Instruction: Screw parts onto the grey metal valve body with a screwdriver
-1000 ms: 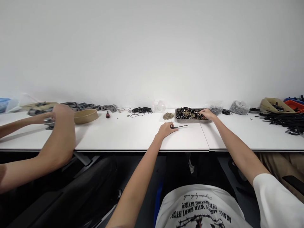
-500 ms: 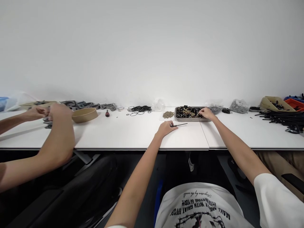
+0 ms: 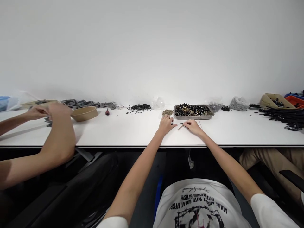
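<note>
My left hand (image 3: 165, 125) rests on the white table, its fingers closed on a thin dark rod (image 3: 177, 123) that points right. The rod's exact kind is too small to make out. Beside it, my right hand (image 3: 193, 126) pinches a small shiny metal pin (image 3: 180, 127), tilted with its end toward the lower left. Just beyond both hands lies a metal tray (image 3: 193, 117) filled with black and brass-coloured small parts. A pile of small brass-coloured pieces (image 3: 167, 112) sits left of the tray, behind my left hand.
Black rings (image 3: 140, 108) lie to the left, near a dark red-handled tool (image 3: 107, 112) and a tan bowl (image 3: 85, 114). A co-worker's hands (image 3: 59, 109) are at far left. Bags of parts (image 3: 238, 104), black rods (image 3: 282, 116) and bins (image 3: 279, 101) stand right.
My right hand has moved from the tray down and left to beside my left hand, with a metal pin in its fingers. The left hand keeps the dark rod and has barely moved.
</note>
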`<action>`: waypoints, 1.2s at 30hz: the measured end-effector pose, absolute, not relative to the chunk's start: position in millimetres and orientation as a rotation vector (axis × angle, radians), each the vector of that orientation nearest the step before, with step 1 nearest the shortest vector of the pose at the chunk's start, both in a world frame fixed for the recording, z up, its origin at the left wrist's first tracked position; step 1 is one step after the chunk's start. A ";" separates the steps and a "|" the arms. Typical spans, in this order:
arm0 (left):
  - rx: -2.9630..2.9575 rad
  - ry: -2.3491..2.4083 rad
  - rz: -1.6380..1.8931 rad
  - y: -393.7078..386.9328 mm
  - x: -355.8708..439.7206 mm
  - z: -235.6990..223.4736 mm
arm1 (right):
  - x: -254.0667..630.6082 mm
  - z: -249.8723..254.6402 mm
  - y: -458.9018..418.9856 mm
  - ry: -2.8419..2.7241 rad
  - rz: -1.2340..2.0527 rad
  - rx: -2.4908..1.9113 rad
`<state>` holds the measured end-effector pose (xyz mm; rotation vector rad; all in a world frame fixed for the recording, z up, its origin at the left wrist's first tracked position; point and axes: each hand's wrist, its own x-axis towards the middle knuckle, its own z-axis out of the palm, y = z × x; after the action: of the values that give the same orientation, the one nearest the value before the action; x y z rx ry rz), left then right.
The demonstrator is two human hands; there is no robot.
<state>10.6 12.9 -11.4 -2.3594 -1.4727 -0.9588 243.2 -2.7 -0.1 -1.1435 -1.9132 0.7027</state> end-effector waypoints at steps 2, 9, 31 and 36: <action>-2.358 -1.430 -0.934 7.4 15.8 -9.6 | 237.9 -8.9 -3.9 -1.931 0.619 -1.131; -2.544 -1.511 -0.907 -24.4 48.3 -14.5 | 240.7 -16.7 -1.6 -1.955 0.614 -1.073; -2.441 -1.662 -1.562 -37.4 56.4 -16.0 | 243.7 -19.5 -2.2 -1.701 0.988 -0.999; -2.401 -1.586 -1.749 -38.5 57.3 -12.9 | 245.6 -16.5 -4.5 -1.740 1.024 -0.953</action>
<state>57.3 -38.5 -12.9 -2.4013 -1.5863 -1.7495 245.6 -4.5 -16.5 -0.9532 -1.7396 1.0244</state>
